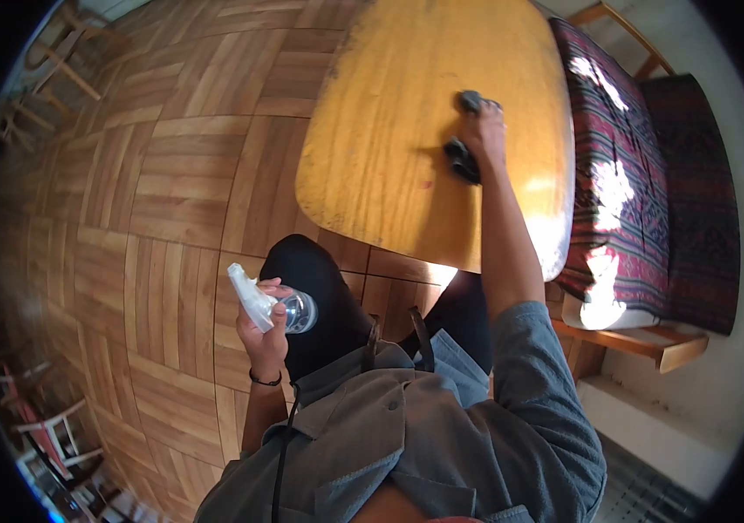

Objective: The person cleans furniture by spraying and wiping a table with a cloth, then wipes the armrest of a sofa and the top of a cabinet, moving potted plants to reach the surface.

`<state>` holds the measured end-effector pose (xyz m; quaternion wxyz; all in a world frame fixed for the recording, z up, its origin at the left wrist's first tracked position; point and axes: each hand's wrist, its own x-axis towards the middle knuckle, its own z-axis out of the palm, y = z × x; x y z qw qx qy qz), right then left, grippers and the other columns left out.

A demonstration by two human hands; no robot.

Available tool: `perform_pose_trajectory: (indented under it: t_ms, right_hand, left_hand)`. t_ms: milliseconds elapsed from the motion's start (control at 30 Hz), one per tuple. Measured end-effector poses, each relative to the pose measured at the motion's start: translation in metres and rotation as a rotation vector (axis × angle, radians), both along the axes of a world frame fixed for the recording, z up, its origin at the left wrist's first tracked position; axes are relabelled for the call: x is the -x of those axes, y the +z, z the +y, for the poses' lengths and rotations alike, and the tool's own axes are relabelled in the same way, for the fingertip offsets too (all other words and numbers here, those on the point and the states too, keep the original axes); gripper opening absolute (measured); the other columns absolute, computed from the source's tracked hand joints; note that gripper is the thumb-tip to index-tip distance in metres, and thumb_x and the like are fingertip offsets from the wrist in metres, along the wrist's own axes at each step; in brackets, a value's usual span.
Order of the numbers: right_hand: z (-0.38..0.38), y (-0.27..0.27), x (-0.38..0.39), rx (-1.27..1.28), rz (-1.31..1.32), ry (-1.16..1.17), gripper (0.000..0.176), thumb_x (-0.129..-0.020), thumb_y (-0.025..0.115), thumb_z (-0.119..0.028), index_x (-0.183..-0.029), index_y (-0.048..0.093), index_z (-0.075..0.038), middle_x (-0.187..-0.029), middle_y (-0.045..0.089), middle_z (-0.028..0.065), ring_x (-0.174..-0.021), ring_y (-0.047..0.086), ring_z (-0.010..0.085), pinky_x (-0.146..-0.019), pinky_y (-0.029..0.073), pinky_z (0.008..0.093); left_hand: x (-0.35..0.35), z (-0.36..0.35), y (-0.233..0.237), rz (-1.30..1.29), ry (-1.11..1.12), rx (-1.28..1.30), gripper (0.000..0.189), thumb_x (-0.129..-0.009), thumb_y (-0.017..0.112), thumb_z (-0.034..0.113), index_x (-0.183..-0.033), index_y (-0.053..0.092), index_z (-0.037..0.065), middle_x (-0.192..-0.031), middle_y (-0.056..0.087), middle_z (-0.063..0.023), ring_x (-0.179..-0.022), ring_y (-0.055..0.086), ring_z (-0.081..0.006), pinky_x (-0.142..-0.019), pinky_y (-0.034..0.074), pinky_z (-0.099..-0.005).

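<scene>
A clear spray bottle with a white nozzle is gripped in my left hand, held beside my knee at the lower left. My right hand reaches out over the yellow wooden table and presses on a dark cloth. Parts of the cloth stick out above and to the left of the fingers, against the tabletop. The fingers of that hand are partly hidden by the back of the hand.
A wooden bench with a striped woven cover stands along the table's right side, by a white wall. Parquet floor spreads to the left. Chairs are at the upper left, more furniture at the lower left.
</scene>
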<state>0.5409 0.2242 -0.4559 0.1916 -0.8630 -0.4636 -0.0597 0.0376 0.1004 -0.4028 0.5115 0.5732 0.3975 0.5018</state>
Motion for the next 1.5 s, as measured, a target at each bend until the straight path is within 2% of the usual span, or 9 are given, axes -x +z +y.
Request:
perform_pose_trajectory:
  t_ms: [200,367,667,867,967,1067,1200,1367,1500]
  right_hand:
    - [0.116,0.015,0.193,0.236,0.031,0.396,0.058,-0.097,0.036,-0.022,-0.150,0.032,0.000,-0.161,0.024,0.0166,-0.151,0.020,0.0314,-0.122,0.018,0.0474]
    - [0.110,0.009,0.239,0.149,0.054,0.584,0.051,-0.097,0.037,-0.017,-0.145,0.042,0.001,-0.156,0.034,0.0196,-0.147,0.030,0.0327,-0.120,0.023,0.0455]
    - [0.002,0.015,0.062,0.177,-0.224,-0.182,0.045,-0.096,0.046,-0.015,-0.133,0.048,0.010,-0.136,0.054,0.0278,-0.122,0.059,0.0356,-0.105,0.046,0.0439]
    - [-0.166,0.033,-0.128,-0.117,0.171,-0.381,0.037,-0.095,0.043,-0.019,-0.121,0.056,0.003,-0.113,0.064,0.0213,-0.100,0.065,0.0380,-0.086,0.052,0.0458]
    - [-0.182,0.048,-0.121,-0.006,0.089,-0.490,0.038,-0.096,0.042,-0.024,-0.123,0.056,-0.002,-0.118,0.063,0.0178,-0.104,0.063,0.0388,-0.089,0.050,0.0478]
    - [-0.180,0.075,-0.081,-0.012,0.222,-0.633,0.069,-0.093,0.051,-0.046,-0.143,0.041,0.000,-0.143,0.047,0.0268,-0.132,0.046,0.0394,-0.107,0.038,0.0503]
    - [-0.183,0.050,-0.036,0.072,0.005,-0.482,0.080,-0.091,0.054,-0.049,-0.150,0.032,0.001,-0.155,0.027,0.0300,-0.145,0.027,0.0445,-0.117,0.023,0.0535]
    - [-0.142,0.025,-0.096,-0.053,-0.090,-0.358,0.065,-0.093,0.054,-0.029,-0.146,0.035,0.004,-0.148,0.037,0.0327,-0.138,0.037,0.0443,-0.114,0.029,0.0522]
    - [-0.102,0.042,-0.148,-0.019,0.096,-0.299,0.071,-0.088,0.054,-0.033,-0.146,0.036,0.003,-0.150,0.038,0.0281,-0.138,0.039,0.0402,-0.114,0.033,0.0467]
  left_hand:
    - [-0.004,-0.006,0.006,-0.009,0.046,0.018,0.032,-0.092,0.071,0.024,-0.112,0.057,0.002,-0.100,0.067,-0.0145,-0.108,0.062,-0.0257,-0.096,0.047,-0.0407]
    - [-0.003,-0.006,-0.001,0.007,0.075,0.015,0.036,-0.092,0.071,0.025,-0.114,0.056,0.001,-0.101,0.067,-0.0160,-0.105,0.063,-0.0251,-0.097,0.047,-0.0415]
    - [-0.009,0.001,0.001,0.031,0.050,0.021,0.040,-0.095,0.067,0.032,-0.115,0.054,0.000,-0.102,0.067,-0.0136,-0.111,0.060,-0.0272,-0.102,0.043,-0.0454]
    - [-0.015,0.007,0.005,0.087,0.056,0.003,0.038,-0.097,0.065,0.029,-0.117,0.052,-0.001,-0.102,0.066,-0.0139,-0.110,0.060,-0.0270,-0.103,0.043,-0.0452]
    - [-0.014,0.009,0.003,0.108,0.123,0.036,0.038,-0.099,0.061,0.030,-0.117,0.052,-0.003,-0.104,0.065,-0.0139,-0.112,0.059,-0.0259,-0.103,0.043,-0.0420]
    - [-0.017,0.009,0.006,0.112,0.163,0.080,0.039,-0.099,0.061,0.031,-0.116,0.052,-0.003,-0.105,0.065,-0.0132,-0.114,0.058,-0.0256,-0.103,0.043,-0.0410]
    - [-0.026,0.001,0.010,0.129,0.212,0.079,0.038,-0.100,0.060,0.030,-0.116,0.052,-0.003,-0.106,0.064,-0.0127,-0.113,0.058,-0.0264,-0.103,0.043,-0.0413]
    - [-0.031,-0.012,0.026,0.152,0.260,0.030,0.033,-0.100,0.059,0.022,-0.121,0.049,0.000,-0.102,0.065,-0.0126,-0.115,0.057,-0.0279,-0.105,0.042,-0.0443]
    - [-0.013,-0.024,0.023,0.130,0.324,0.036,0.030,-0.100,0.059,0.020,-0.120,0.050,-0.001,-0.103,0.065,-0.0132,-0.114,0.058,-0.0283,-0.105,0.042,-0.0440]
